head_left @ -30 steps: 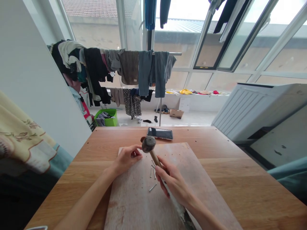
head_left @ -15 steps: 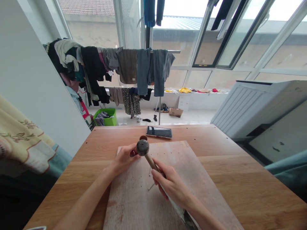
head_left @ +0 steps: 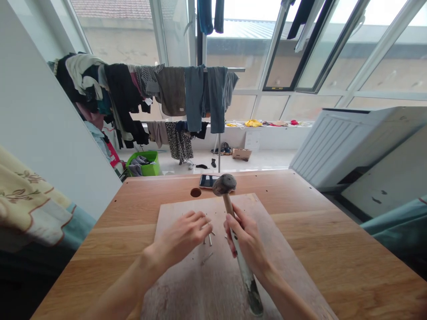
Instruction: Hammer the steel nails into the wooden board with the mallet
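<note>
My right hand [head_left: 245, 229] is wrapped round the wooden handle of a hammer [head_left: 243, 266]. The hammer's dark, rounded metal head points up and away from me, in front of the phone. Over the middle of a worn board [head_left: 187, 289], my left hand [head_left: 187, 231] hangs with its fingers curled in and the thumb beside them. Whatever may be between those fingertips is hidden. Right below them are several nails [head_left: 210, 240], and a loose nail [head_left: 207, 258] lies nearer to me. Small dark holes or nail heads dot the board.
A phone [head_left: 207, 181] lies on the wooden table [head_left: 327, 231] behind the board, partly covered by the hammer head. Left of it is a round hole [head_left: 195, 192] in the tabletop. Beyond stand a laundry rack [head_left: 233, 70], a green basket [head_left: 151, 169] and a white appliance [head_left: 336, 146].
My left hand has moved right and nearer to me, from the board's far left part to the nails. The hammer has swung to the right and its head now points more upright.
</note>
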`<state>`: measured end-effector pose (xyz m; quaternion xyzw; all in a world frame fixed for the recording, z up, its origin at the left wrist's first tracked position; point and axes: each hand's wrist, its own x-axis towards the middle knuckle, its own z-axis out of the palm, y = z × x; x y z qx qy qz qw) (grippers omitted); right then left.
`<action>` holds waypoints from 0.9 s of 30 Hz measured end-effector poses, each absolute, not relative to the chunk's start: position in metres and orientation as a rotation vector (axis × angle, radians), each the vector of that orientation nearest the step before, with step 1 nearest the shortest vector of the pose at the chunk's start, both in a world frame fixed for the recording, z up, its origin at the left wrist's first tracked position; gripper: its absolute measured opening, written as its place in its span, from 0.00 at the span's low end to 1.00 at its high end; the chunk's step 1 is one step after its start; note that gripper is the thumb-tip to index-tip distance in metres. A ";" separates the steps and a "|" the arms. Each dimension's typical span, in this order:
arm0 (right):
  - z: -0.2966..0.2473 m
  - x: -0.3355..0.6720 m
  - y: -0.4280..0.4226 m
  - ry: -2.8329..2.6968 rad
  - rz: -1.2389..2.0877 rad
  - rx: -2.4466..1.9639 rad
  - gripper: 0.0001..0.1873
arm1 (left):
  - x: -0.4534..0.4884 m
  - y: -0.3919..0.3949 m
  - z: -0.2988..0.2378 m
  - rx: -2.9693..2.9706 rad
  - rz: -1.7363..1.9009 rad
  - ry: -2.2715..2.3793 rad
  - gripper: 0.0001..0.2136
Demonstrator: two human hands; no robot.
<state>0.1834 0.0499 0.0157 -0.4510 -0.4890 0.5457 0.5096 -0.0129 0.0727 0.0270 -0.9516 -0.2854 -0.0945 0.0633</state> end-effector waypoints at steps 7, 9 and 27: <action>0.014 0.182 0.051 -1.150 1.339 -1.095 0.22 | 0.003 0.081 0.021 -2.780 -0.023 -0.712 0.04; 0.015 0.181 0.050 -1.153 1.349 -1.094 0.24 | 0.002 0.084 0.020 -2.778 -0.058 -0.723 0.05; 0.011 0.181 0.051 -1.173 1.352 -1.125 0.25 | -0.027 0.110 0.056 -2.907 -0.443 -1.298 0.08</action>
